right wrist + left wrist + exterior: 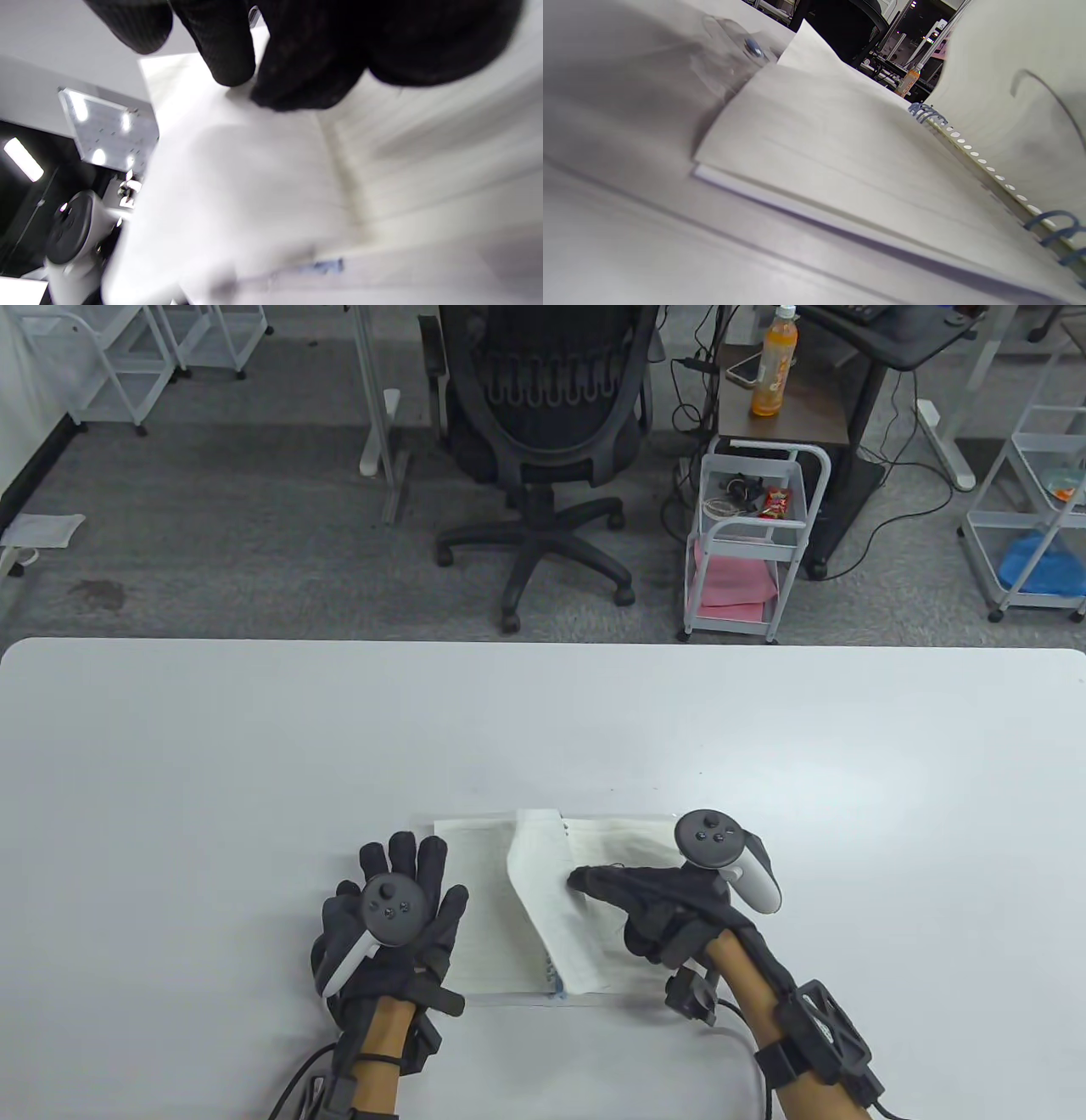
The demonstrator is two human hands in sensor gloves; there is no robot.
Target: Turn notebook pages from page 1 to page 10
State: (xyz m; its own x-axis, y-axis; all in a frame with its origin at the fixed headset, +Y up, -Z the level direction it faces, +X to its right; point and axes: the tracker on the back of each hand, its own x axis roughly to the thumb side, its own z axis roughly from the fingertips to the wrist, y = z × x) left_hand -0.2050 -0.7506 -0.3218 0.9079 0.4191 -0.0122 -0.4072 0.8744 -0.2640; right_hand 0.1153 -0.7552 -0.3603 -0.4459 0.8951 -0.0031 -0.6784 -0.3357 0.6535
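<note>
An open spiral notebook (484, 916) with lined white pages lies near the table's front edge. One page (543, 891) stands curled up over the blue spiral (556, 984), mid-turn. My right hand (645, 899) reaches in from the right and its fingertips (581, 881) pinch or press that page's edge; the right wrist view shows dark fingers (229, 51) on the lifted sheet (237, 186). My left hand (394, 908) rests flat, fingers spread, on the notebook's left edge. The left wrist view shows the left page (840, 169), the spiral (1052, 228) and the raised page (1018, 106).
The white table (254, 763) extends far behind and to both sides of the notebook. Beyond its far edge stand a black office chair (543, 432) and a white cart (751, 551). Glove cables trail off the front edge.
</note>
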